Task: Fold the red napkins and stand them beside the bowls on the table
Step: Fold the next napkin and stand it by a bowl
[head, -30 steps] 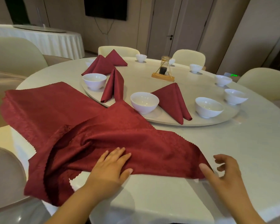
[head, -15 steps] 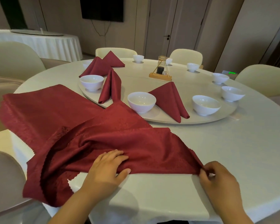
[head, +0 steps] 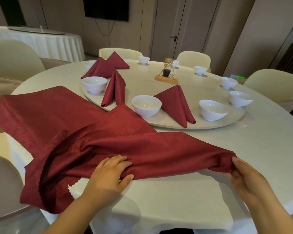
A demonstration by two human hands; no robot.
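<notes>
Round white table (head: 210, 149) in a dining rm, w/ a lazy Susan (head: 210, 127) in its middle, a dark TV (head: 107, 7) on the wall beyond it & a 2nd clothed table (head: 41, 41) far off to its left. On my side of the lazy Susan lies the open red napkin (head: 125, 132), big & rumpled. Its far corner laps onto the near rim of the lazy Susan & its left part hangs over the table edge. My left hand (head: 107, 179) grips a bunched fold at the napkin's near edge, fingers curled on top, thumb tucked under the cloth. My right hand (head: 247, 179) pinches the napkin's right corner, thumb on top, fingers beneath, well toward me from the lazy Susan. On the lazy Susan: a near bowl (head: 146, 106) at the front rim w/ a folded napkin (head: 176, 103) standing just right of it, a left bowl (head: 94, 84) w/ a 2nd folded napkin (head: 114, 89) upright beside it, & 2 more folded ones (head: 100, 69) at its far left. Other bowls (head: 213, 110) go round its right & far side. A condiment stand (head: 167, 73) sits near its centre. Cream chairs (head: 193, 58) stand beyond.
</notes>
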